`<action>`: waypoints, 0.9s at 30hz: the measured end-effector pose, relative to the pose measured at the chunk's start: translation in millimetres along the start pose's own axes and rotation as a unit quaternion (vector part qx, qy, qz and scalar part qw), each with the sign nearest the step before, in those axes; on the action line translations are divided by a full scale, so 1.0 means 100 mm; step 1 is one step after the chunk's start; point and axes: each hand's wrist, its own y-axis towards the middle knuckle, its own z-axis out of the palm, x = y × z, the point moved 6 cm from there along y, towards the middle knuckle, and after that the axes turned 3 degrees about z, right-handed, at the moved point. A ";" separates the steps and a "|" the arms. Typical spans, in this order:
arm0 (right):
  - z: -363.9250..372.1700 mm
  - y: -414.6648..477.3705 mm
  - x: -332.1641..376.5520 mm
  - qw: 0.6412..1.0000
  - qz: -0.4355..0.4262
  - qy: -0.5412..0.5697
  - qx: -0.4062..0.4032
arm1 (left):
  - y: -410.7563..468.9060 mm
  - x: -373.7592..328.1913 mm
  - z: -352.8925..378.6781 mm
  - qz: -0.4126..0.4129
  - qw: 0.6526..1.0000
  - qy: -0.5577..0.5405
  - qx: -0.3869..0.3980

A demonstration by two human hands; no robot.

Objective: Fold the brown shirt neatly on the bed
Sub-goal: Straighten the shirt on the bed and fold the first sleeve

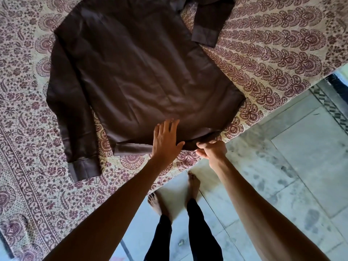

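The brown shirt (pixel 131 72) lies spread flat, back side up, on the patterned bed cover (pixel 273 53). One long sleeve (pixel 73 119) runs down the left side to its cuff; the other sleeve (pixel 209 21) lies at the top right. My left hand (pixel 165 140) rests flat with fingers spread on the shirt's near hem. My right hand (pixel 211 149) pinches the hem's near right corner at the bed's edge.
The bed's edge runs diagonally from lower left to upper right. Beyond it is a pale tiled floor (pixel 291 166), where my bare feet (pixel 192 183) and dark trouser legs stand close to the bed.
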 end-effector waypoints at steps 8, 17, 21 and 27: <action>-0.17 0.14 -0.10 0.990 -0.059 -0.109 -0.070 | -0.15 -0.15 0.34 0.049 0.954 -0.152 0.255; -0.43 -0.15 0.56 0.900 -0.299 -0.244 -0.200 | -0.27 -0.06 0.15 -0.020 0.990 0.102 0.090; -0.03 -0.28 0.57 0.725 -0.475 -0.485 -0.118 | -0.51 -0.07 0.26 0.004 0.973 0.141 0.182; 0.62 -0.49 0.15 0.596 -0.514 -0.616 0.036 | -0.57 0.41 0.03 -0.056 0.990 0.120 0.038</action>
